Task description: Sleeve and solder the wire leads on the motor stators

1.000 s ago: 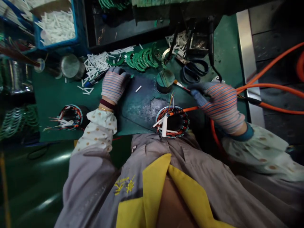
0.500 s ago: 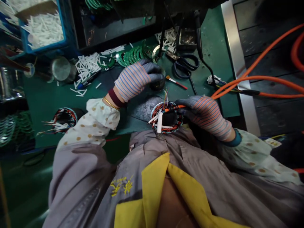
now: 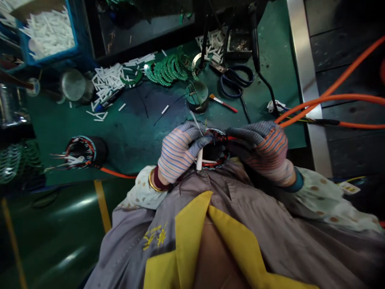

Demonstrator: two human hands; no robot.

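Brought inward from the mat, the left hand (image 3: 180, 152) is set against the wound stator (image 3: 217, 159) at the lap; whether its fingers grip cannot be told. The right hand (image 3: 261, 151) is clenched on an orange lead (image 3: 231, 138). A white sleeve (image 3: 199, 159) stands in the stator. Beyond, a paintbrush (image 3: 222, 103) and black scissors (image 3: 236, 82) are laid on the green bench mat (image 3: 144, 144).

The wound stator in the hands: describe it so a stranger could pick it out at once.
On the green workbench, look to the near edge, where the gloved left hand and right hand meet. The wound stator sits between them, partly covered by them. Unlike the second stator lying untouched further left, it is held, with a white tube poking out.
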